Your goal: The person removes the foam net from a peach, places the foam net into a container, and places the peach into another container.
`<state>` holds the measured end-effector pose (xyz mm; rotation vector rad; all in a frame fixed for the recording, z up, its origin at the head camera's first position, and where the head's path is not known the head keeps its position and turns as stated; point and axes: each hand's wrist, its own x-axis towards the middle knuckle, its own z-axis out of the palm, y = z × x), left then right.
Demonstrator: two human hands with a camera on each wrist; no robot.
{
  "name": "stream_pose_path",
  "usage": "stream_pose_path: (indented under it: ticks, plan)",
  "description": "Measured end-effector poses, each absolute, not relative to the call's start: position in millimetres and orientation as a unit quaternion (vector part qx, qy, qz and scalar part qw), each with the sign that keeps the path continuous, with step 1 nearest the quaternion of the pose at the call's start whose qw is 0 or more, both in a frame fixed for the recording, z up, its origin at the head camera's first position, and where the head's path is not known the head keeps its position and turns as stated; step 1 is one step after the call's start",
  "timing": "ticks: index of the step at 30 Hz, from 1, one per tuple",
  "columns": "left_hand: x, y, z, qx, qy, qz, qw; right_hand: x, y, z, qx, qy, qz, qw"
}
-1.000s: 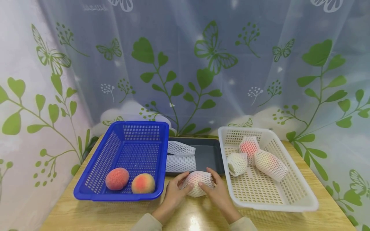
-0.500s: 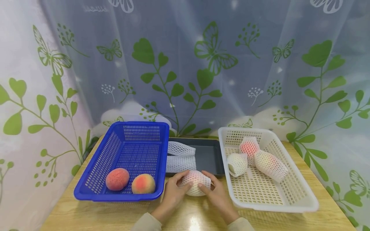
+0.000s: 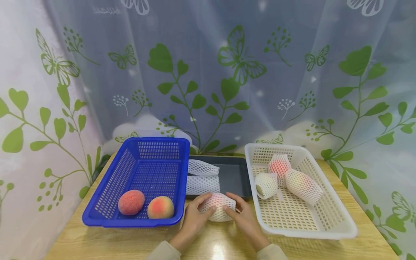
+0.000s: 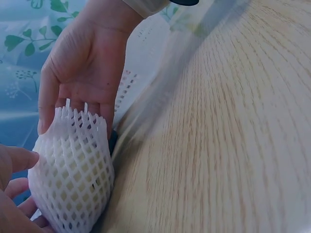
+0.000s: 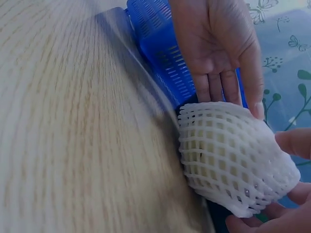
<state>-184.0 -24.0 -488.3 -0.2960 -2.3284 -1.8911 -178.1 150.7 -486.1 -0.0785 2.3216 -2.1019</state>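
A peach in a white foam net (image 3: pixel 218 207) is held between both hands at the table's front, just before the dark tray. The left hand (image 3: pixel 196 216) grips its left side, thumb on top and fingers behind. From the right, the right hand (image 3: pixel 243 217) grips the net's other end with thumb and fingers. In the left wrist view the netted peach (image 4: pixel 73 174) has the right hand (image 4: pixel 85 63) at its far end. The net (image 5: pixel 233 150) covers the fruit in the right wrist view, with the left hand (image 5: pixel 221 43) at its far end.
At left, a blue basket (image 3: pixel 136 221) holds a red peach (image 3: pixel 131 202) and a yellow-red peach (image 3: pixel 160 207). Flat foam nets (image 3: pixel 203 184) lie in the dark tray (image 3: pixel 232 177). The white basket (image 3: pixel 338 202) at right holds several netted fruits (image 3: pixel 303 186).
The right hand's fingers have shifted slightly left along the net, whose right end now reaches less far to the right. Both hands have kept their hold, and the baskets have stayed in place.
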Motion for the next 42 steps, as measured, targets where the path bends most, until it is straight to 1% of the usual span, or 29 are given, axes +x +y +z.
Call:
stream_pose_path:
  ticks: [8,14,20,26,32,42]
  plan:
    - [-185.8,-25.1,-483.3,-0.1,-0.773,-0.623,0.066,-176.7,148.8,-476.7,-0.056,0.779,-0.623,-0.031]
    - [-190.1,-26.6,-475.8,-0.128,-0.771,-0.619,0.073,-175.4,146.5,-458.8,-0.061,0.797,-0.597,-0.068]
    - [-191.4,-28.9,-459.1,-0.139,-0.767,-0.622,0.073,-173.6,154.2,-431.6,-0.087,0.786,-0.609,-0.055]
    - [-196.7,-36.4,-436.1,-0.145,-0.759,-0.632,0.063,-176.7,175.0,-411.1,-0.126,0.786,-0.603,-0.052]
    - [-202.9,-53.3,-418.7,-0.132,-0.76,-0.634,0.062,-178.2,204.4,-400.8,-0.144,0.798,-0.582,-0.069]
    - [-206.1,-86.1,-413.1,-0.088,-0.761,-0.64,0.061,-173.1,245.5,-391.4,-0.124,0.826,-0.543,-0.086]
